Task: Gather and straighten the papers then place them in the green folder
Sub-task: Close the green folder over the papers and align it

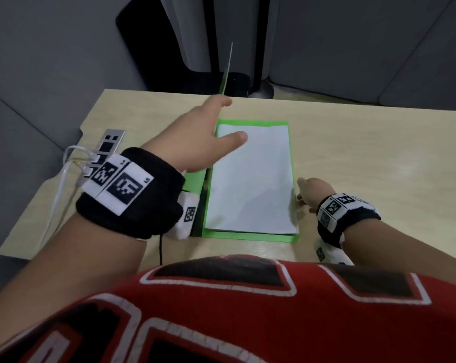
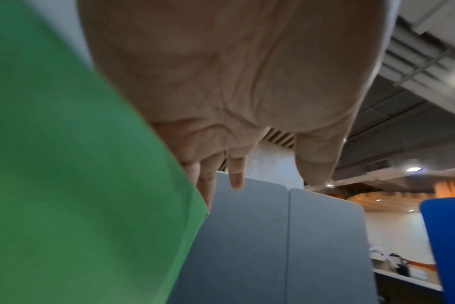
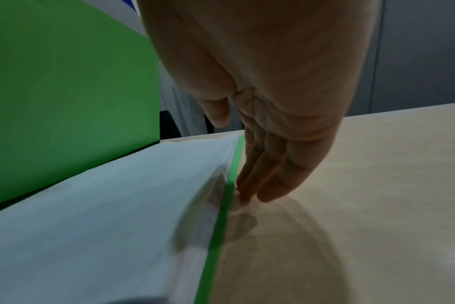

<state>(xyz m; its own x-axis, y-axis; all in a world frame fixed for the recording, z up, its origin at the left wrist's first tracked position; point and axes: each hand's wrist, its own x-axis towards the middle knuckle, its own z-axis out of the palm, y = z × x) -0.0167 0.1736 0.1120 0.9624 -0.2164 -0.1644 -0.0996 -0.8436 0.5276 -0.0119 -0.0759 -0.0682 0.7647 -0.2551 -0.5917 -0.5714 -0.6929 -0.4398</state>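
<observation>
The green folder (image 1: 248,237) lies open on the wooden table, and a squared stack of white papers (image 1: 253,179) rests on its lower flap. Its cover (image 1: 228,72) stands upright, seen edge-on. My left hand (image 1: 231,119) props the cover up with straight fingers against it, while the thumb hovers apart over the papers. In the left wrist view the cover (image 2: 78,185) fills the left side beside my left hand (image 2: 275,183). My right hand (image 1: 300,191) has straight fingers touching the right edge of the folder (image 3: 221,216) and papers (image 3: 104,205). The raised cover (image 3: 65,82) stands behind them.
A metal plate with black markers (image 1: 109,145) and white cables (image 1: 62,184) lie at the table's left edge. A black cable (image 1: 161,247) runs off the near edge. Bare tabletop (image 1: 378,158) extends to the right. Grey partitions and a black stand base (image 1: 261,90) are behind.
</observation>
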